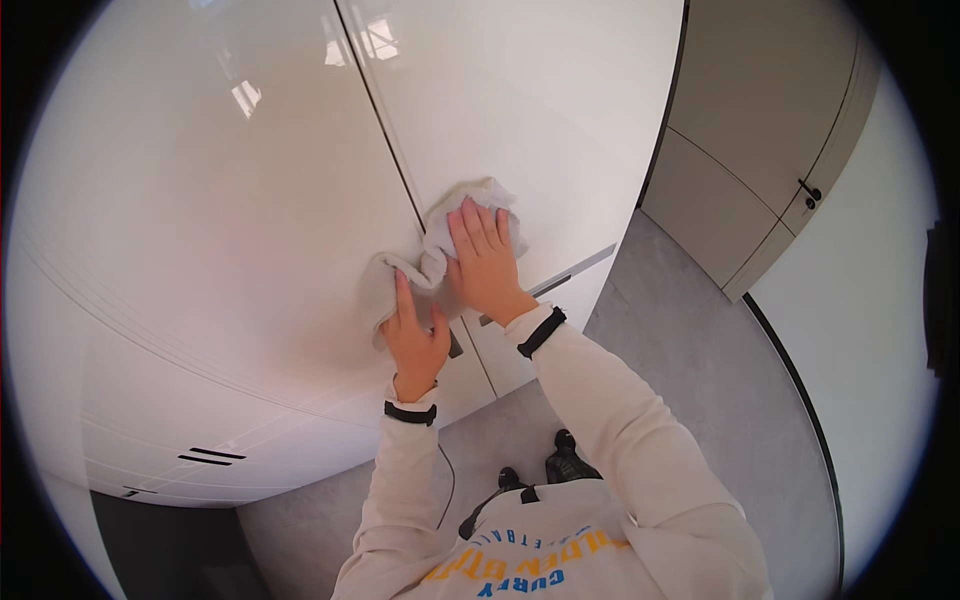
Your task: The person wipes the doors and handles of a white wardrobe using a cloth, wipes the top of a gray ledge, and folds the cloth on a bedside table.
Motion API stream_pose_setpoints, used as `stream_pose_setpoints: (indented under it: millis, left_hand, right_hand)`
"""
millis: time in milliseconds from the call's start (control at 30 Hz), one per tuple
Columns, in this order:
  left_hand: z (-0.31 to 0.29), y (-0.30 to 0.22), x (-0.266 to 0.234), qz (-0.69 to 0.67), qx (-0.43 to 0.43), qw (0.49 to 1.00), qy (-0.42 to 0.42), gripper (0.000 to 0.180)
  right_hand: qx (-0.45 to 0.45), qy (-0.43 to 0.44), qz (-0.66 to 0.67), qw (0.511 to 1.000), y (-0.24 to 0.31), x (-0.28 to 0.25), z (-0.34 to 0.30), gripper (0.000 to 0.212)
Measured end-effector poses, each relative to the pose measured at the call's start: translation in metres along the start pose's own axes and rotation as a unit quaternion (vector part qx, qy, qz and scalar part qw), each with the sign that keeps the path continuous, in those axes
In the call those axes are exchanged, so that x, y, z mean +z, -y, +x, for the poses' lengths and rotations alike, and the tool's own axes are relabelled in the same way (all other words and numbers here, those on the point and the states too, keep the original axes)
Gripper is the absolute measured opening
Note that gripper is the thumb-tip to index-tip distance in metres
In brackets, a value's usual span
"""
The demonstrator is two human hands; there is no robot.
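Observation:
A pale grey cloth [434, 264], rumpled and folded, lies against the glossy white cabinet doors across the dark gap between them. My right hand [487, 268] holds its upper right part pressed to the right door [570, 120], fingers long and close together on the fabric. Lower and to the left, my left hand [416, 345] keeps the other end against the left door [220, 230]. Its index finger stretches up over the cloth and its thumb stands apart; the remaining fingers are partly hidden. Both wrists wear black bands over light sleeves.
A grey band with a dark slot handle [552, 287] crosses the right cabinet door below the cloth. At the right, a grey-beige room door [745, 130] has a black lever handle [811, 194]. My dark shoes [568, 455] stand on the grey floor [670, 310], near a thin dark cable [451, 480].

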State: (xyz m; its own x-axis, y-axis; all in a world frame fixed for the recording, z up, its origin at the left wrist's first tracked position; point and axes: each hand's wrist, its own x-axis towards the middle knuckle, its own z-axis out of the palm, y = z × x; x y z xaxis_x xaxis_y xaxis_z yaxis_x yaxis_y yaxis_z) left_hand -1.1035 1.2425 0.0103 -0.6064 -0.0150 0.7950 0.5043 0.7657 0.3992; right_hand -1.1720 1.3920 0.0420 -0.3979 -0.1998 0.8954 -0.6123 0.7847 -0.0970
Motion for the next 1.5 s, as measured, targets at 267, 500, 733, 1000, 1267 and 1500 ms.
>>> stream_pose_setpoints:
  millis: [267,500,733,1000,1267,1500]
  left_hand:
    - [0.033,-0.059,0.050,-0.060,0.063,0.995,0.046,0.068]
    - [0.034,-0.085,0.113,-0.022,0.154,0.978,0.141,0.069]
    - [-0.002,-0.088,0.167,0.002,0.088,0.949,0.301,0.074]
    - [-0.037,-0.083,0.193,-0.009,0.106,0.916,0.387,0.074]
    - [-0.018,-0.089,0.144,0.000,0.013,0.966,0.259,0.067]
    - [0.033,-0.098,0.125,-0.113,0.000,0.993,0.042,0.047]
  right_hand:
    - [0.113,-0.047,0.001,0.992,-0.099,-0.025,-0.019,0.075]
    - [0.239,-0.090,0.005,0.967,-0.181,-0.032,-0.068,0.078]
    - [0.353,-0.109,0.113,0.922,-0.203,-0.014,-0.140,0.063]
    - [0.496,0.049,0.177,0.849,-0.199,0.017,-0.257,0.070]
    - [0.382,-0.085,0.127,0.911,-0.175,0.006,-0.149,0.078]
    - [0.225,-0.121,0.061,0.965,-0.201,-0.042,-0.052,0.072]
